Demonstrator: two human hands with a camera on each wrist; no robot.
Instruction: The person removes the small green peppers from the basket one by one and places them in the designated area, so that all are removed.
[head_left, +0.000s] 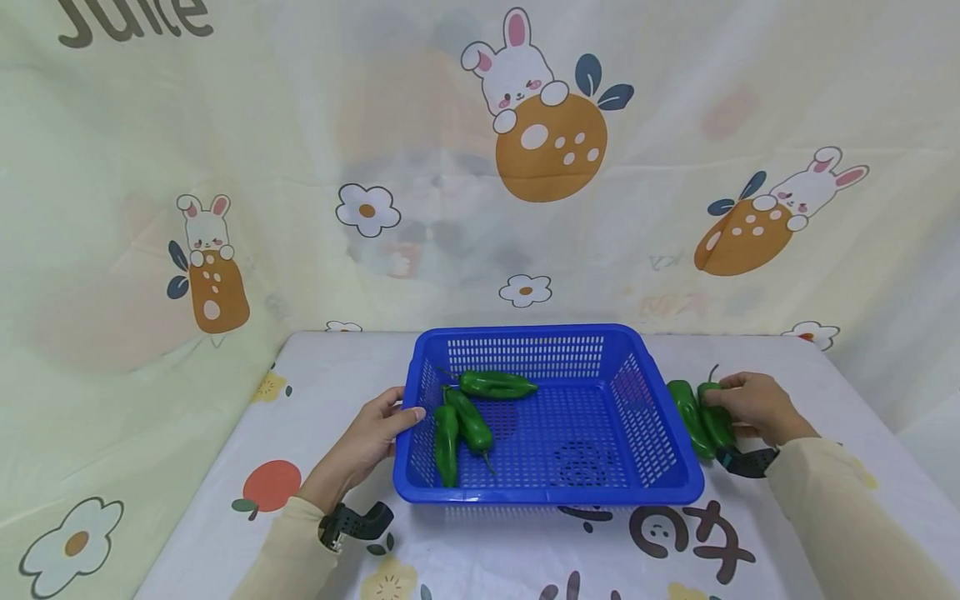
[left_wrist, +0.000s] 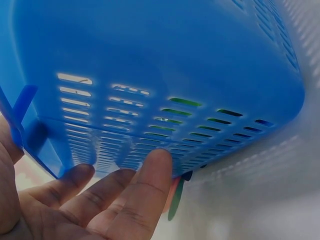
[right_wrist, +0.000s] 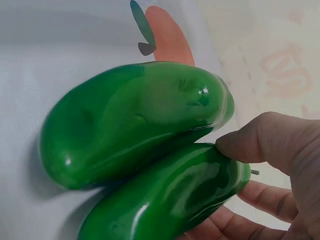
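Observation:
A blue plastic basket (head_left: 547, 495) with slotted walls stands on the table, several green peppers at its left side, one of them a long pepper (head_left: 498, 384) by the back wall. My left hand (head_left: 375, 433) grips the basket's left rim, thumb over the top; in the left wrist view its fingers (left_wrist: 150, 195) lie against the outer wall. To the right of the basket, my right hand (head_left: 757, 404) pinches a green pepper (head_left: 717, 417) near its stem end. A second green pepper (right_wrist: 135, 120) lies right alongside it, between that pepper and the basket.
The table (head_left: 352, 358) has a white cloth printed with fruit, flowers and letters. Behind it hangs a pale curtain (head_left: 435, 275) with rabbit pictures, which also runs down the left side. A black strap (head_left: 356, 523) circles the left wrist.

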